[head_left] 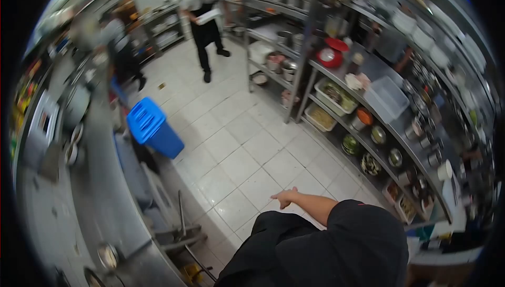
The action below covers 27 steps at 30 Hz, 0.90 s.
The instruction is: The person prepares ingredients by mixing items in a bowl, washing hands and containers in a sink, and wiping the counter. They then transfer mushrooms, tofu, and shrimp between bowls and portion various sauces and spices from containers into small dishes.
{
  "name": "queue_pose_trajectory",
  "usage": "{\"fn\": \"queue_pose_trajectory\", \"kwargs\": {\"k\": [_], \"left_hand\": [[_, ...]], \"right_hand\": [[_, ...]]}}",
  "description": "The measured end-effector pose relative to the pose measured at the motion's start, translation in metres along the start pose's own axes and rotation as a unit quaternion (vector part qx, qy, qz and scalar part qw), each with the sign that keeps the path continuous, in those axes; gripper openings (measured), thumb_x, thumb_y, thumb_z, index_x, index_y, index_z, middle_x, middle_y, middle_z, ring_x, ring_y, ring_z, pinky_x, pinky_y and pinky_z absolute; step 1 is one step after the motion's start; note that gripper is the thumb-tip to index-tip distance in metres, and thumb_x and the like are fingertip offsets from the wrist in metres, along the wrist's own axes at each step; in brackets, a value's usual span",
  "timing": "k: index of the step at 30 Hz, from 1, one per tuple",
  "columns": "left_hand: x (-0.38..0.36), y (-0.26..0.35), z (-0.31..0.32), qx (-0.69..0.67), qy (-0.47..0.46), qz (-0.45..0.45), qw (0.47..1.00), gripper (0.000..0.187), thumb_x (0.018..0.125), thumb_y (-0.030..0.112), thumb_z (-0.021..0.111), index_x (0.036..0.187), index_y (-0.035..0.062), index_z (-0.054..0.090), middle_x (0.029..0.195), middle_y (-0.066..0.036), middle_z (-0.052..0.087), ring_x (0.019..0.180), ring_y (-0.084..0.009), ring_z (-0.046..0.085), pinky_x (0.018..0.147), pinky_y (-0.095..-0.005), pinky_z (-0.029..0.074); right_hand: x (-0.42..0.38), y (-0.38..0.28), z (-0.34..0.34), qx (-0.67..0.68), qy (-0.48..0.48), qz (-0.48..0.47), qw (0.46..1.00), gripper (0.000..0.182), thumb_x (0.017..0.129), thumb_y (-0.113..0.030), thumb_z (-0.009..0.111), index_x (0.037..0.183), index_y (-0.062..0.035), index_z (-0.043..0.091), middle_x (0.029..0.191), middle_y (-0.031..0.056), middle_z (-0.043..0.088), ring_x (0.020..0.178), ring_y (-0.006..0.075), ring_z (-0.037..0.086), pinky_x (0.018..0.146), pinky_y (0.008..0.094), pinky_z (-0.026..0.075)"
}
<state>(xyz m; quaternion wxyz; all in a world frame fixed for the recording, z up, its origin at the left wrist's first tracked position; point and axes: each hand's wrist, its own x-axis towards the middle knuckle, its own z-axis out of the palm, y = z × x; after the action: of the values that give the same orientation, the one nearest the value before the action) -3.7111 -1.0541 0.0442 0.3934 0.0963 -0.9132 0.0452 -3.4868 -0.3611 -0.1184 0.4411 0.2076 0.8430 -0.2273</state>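
Note:
My right hand (284, 197) hangs in front of my dark clothing, above the tiled floor (250, 155). Its fingers are partly stretched out, a finger points left, and nothing shows in it. The bare forearm comes out of a black short sleeve. No object touches this hand; the nearest things are the floor tiles behind it and my own clothes. My left hand is out of view.
A blue bin (158, 129) stands by the left steel counter (100, 182). Steel shelving (368, 132) with food containers curves along the right. One person (205, 19) holds a white object at the back; another person (121, 42) is blurred at the left counter.

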Motion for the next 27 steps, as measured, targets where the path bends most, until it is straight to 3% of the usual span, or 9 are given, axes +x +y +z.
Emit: {"fn": "queue_pose_trajectory", "kwargs": {"k": [2, 4, 7, 9, 15, 19, 21, 23, 27], "left_hand": [[0.015, 0.138, 0.048, -0.158, 0.047, 0.112, 0.98, 0.068, 0.099, 0.037, 0.065, 0.148, -0.006, 0.046, 0.137, -0.027, 0.054, 0.132, -0.0435, 0.049, 0.117, -0.0508, 0.035], [0.023, 0.312, 0.054, -0.317, -0.181, 0.167, 0.916, 0.062, 0.086, 0.006, 0.073, 0.143, -0.005, 0.05, 0.141, -0.028, 0.049, 0.135, -0.0448, 0.044, 0.119, -0.0514, 0.031], [-0.009, 0.525, 0.09, -0.397, -0.314, 0.374, 0.777, 0.054, 0.086, 0.005, 0.074, 0.137, -0.0033, 0.057, 0.137, -0.027, 0.057, 0.13, -0.0429, 0.053, 0.114, -0.0487, 0.04], [-0.034, 0.661, 0.076, -0.464, -0.528, 0.338, 0.626, 0.04, 0.089, 0.007, 0.073, 0.127, -0.0046, 0.065, 0.126, -0.025, 0.067, 0.116, -0.04, 0.066, 0.101, -0.044, 0.051], [-0.092, 1.055, 0.031, -0.544, -0.454, 0.497, 0.501, 0.018, 0.092, 0.017, 0.071, 0.091, -0.0007, 0.074, 0.089, -0.02, 0.076, 0.083, -0.0363, 0.074, 0.076, -0.0421, 0.057], [-0.059, 1.373, -0.018, -0.681, -0.368, 0.373, 0.511, 0.028, 0.102, 0.025, 0.064, 0.096, -0.0018, 0.069, 0.08, -0.022, 0.07, 0.078, -0.0412, 0.071, 0.068, -0.0455, 0.052], [-0.023, 1.467, -0.099, -0.676, -0.485, 0.309, 0.46, 0.03, 0.099, 0.025, 0.067, 0.103, -0.0037, 0.071, 0.089, -0.021, 0.075, 0.09, -0.0343, 0.077, 0.071, -0.0429, 0.059], [-0.033, 1.58, -0.085, -0.567, -0.418, 0.479, 0.524, 0.025, 0.095, 0.017, 0.068, 0.105, -0.0063, 0.071, 0.09, -0.023, 0.075, 0.09, -0.0308, 0.078, 0.059, -0.0412, 0.06], [-0.036, 1.625, -0.106, -0.426, -0.689, 0.469, 0.351, 0.026, 0.086, 0.003, 0.067, 0.11, -0.0076, 0.07, 0.103, -0.022, 0.074, 0.091, -0.0345, 0.076, 0.051, -0.0383, 0.063]], "right_hand": [[0.004, 0.072, -0.028, 0.08, 0.022, 0.036, 0.996, 0.07, 0.089, -0.03, 0.071, 0.155, -0.027, 0.047, 0.151, 0.0129, 0.058, 0.14, 0.0375, 0.053, 0.106, 0.0768, 0.032], [0.0, 0.132, -0.05, 0.157, 0.048, 0.08, 0.983, 0.056, 0.091, -0.023, 0.064, 0.146, -0.017, 0.058, 0.146, 0.0133, 0.062, 0.138, 0.0367, 0.056, 0.108, 0.073, 0.033], [-0.01, 0.19, -0.086, 0.24, 0.164, 0.153, 0.945, 0.039, 0.091, -0.019, 0.057, 0.127, -0.0087, 0.069, 0.136, 0.0157, 0.068, 0.129, 0.0377, 0.062, 0.108, 0.07, 0.036], [-0.004, 0.222, -0.104, 0.282, 0.19, 0.154, 0.928, 0.038, 0.093, -0.023, 0.058, 0.126, -0.0086, 0.069, 0.135, 0.0175, 0.068, 0.127, 0.0398, 0.063, 0.106, 0.0694, 0.039], [0.015, 0.314, -0.181, 0.356, 0.254, 0.116, 0.892, 0.038, 0.094, -0.029, 0.06, 0.123, -0.0072, 0.069, 0.123, 0.0207, 0.072, 0.121, 0.0397, 0.066, 0.099, 0.0563, 0.051], [0.032, 0.372, -0.232, 0.416, 0.293, 0.165, 0.845, 0.035, 0.095, -0.03, 0.059, 0.116, -0.0047, 0.071, 0.112, 0.0232, 0.073, 0.11, 0.0427, 0.068, 0.093, 0.0517, 0.054], [0.017, 0.394, -0.276, 0.443, 0.371, 0.195, 0.792, 0.031, 0.096, -0.028, 0.06, 0.107, -0.0022, 0.073, 0.101, 0.0253, 0.073, 0.099, 0.0464, 0.069, 0.088, 0.0526, 0.054], [-0.001, 0.418, -0.354, 0.456, 0.451, 0.186, 0.744, 0.026, 0.097, -0.024, 0.063, 0.102, -0.001, 0.074, 0.095, 0.0244, 0.073, 0.089, 0.0425, 0.07, 0.081, 0.0468, 0.055], [-0.014, 0.471, -0.52, 0.424, 0.56, 0.195, 0.685, 0.023, 0.098, -0.021, 0.066, 0.108, -0.0016, 0.073, 0.093, 0.018, 0.074, 0.08, 0.0284, 0.071, 0.073, 0.0395, 0.055]]}}
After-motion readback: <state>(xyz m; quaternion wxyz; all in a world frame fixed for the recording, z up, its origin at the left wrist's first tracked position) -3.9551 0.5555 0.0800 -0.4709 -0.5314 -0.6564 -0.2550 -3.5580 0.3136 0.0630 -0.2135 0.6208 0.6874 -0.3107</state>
